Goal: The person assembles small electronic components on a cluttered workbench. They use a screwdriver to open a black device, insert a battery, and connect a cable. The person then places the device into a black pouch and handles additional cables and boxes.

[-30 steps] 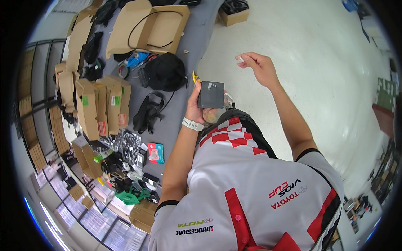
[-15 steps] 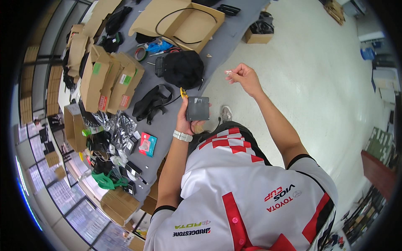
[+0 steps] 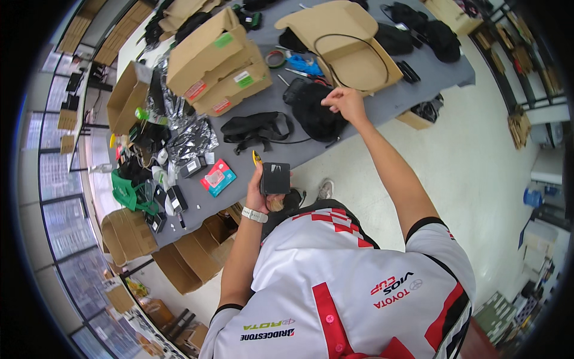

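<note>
left hand (image 3: 258,190) is clenched round a small dark boxy device (image 3: 275,178), held up off the near edge of the grey table (image 3: 382,102) w/ a yellow bit (image 3: 256,158) poking out beside it – looks like the mid-step of sorting gear, device in hand while the other arm reaches. right hand (image 3: 342,102) is out over the table, fingers pinched together just above a black bag (image 3: 315,112) and below the flat cardboard piece (image 3: 347,48) – can't tell if they hold anything; next move prob calls for a steady reach w/o dropping the device
</note>
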